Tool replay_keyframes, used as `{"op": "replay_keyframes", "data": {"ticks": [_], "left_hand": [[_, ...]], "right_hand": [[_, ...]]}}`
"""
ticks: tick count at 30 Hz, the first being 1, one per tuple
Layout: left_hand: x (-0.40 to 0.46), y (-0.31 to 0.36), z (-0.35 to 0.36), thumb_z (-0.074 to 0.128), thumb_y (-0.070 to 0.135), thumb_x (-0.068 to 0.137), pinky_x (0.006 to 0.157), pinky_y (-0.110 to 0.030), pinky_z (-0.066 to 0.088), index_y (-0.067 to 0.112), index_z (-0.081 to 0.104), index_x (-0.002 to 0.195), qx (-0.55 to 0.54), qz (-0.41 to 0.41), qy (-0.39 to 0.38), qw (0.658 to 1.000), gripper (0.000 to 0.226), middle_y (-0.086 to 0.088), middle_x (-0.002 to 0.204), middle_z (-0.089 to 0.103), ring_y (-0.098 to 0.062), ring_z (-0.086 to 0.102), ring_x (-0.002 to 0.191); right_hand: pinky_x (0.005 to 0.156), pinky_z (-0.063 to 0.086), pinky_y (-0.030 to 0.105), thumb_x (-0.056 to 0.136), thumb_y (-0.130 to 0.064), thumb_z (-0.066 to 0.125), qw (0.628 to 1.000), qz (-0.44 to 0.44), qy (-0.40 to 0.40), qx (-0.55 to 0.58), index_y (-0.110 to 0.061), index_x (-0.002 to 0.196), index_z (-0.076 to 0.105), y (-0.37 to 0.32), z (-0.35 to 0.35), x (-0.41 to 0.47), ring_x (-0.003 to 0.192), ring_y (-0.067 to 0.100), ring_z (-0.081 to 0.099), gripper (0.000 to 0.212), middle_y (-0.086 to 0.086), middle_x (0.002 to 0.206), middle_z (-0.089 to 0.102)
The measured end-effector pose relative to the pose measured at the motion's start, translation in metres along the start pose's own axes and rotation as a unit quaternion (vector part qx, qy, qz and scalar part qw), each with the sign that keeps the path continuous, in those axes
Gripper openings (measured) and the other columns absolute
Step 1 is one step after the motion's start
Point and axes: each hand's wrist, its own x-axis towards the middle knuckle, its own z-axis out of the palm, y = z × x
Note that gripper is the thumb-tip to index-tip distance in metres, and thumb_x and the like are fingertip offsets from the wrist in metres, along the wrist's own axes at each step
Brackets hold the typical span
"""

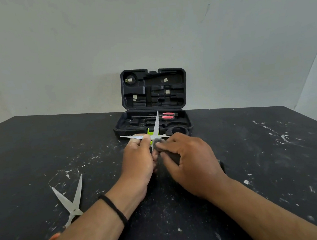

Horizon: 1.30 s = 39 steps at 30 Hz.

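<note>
My left hand [138,160] grips a pair of scissors [156,126] with yellow-green handles, its two blades spread wide; one points left, the other up and away. My right hand [188,159] pinches a small dark grey pad [158,141] against the scissors near the pivot. The handles are mostly hidden behind my fingers. Both hands hover over the middle of the black table [253,159].
A second pair of scissors [72,200] lies open at the near left, its handle under my left forearm. An open black tool case [153,105] stands at the back by the wall, with red-handled scissors [163,116] in its tray. White scuffs and flecks mark the table.
</note>
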Motion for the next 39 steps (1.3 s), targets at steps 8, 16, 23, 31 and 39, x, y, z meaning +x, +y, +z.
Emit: {"op": "replay_keyframes", "data": {"ticks": [8,16,23,31,39], "left_hand": [[-0.007,-0.002,0.007,0.045,0.024,0.107,0.045,-0.027,0.031,0.011,0.056,0.088,0.100,0.112,-0.007,0.989,0.025,-0.006,0.058,0.044,-0.012,0.035,0.042],[-0.002,0.006,-0.006,0.043,0.025,0.106,0.054,-0.038,0.038,0.013,0.057,0.093,0.101,0.127,0.023,0.986,0.023,-0.003,0.060,0.045,-0.013,0.040,0.048],[-0.003,0.001,0.003,0.045,0.022,0.107,0.042,-0.022,0.036,0.005,0.058,0.094,0.090,0.116,-0.001,0.989,0.025,-0.002,0.058,0.042,-0.008,0.037,0.043],[0.004,0.011,-0.013,0.044,0.026,0.105,0.051,-0.037,0.038,0.005,0.055,0.096,0.098,0.130,0.037,0.986,0.025,0.000,0.057,0.045,-0.012,0.040,0.047],[0.002,0.011,-0.010,0.044,0.026,0.106,0.050,-0.034,0.036,0.007,0.056,0.094,0.131,0.166,0.024,0.977,0.025,-0.003,0.060,0.044,-0.012,0.039,0.049]], "right_hand": [[0.058,0.053,0.033,0.098,-0.027,0.063,0.993,0.064,0.071,-0.068,-0.030,0.116,0.075,0.009,-0.006,0.005,0.072,0.008,0.056,0.022,-0.011,0.090,0.057],[0.079,0.055,0.033,0.100,-0.021,0.062,0.975,0.177,0.134,0.015,-0.028,0.111,0.076,0.027,-0.023,0.007,0.086,0.010,0.063,0.019,-0.005,0.095,0.063],[0.061,0.049,0.028,0.101,-0.032,0.059,0.991,0.106,0.070,-0.047,-0.036,0.121,0.072,0.009,-0.003,0.008,0.074,0.007,0.055,0.024,-0.013,0.092,0.056],[0.081,0.054,0.032,0.099,-0.023,0.060,0.975,0.198,0.098,0.029,-0.033,0.107,0.076,0.026,-0.017,0.003,0.093,0.008,0.064,0.020,-0.010,0.101,0.066],[0.069,0.049,0.025,0.097,-0.027,0.063,0.991,0.122,0.046,0.007,-0.041,0.111,0.075,0.018,-0.009,0.007,0.086,0.004,0.060,0.023,-0.016,0.095,0.062]]}}
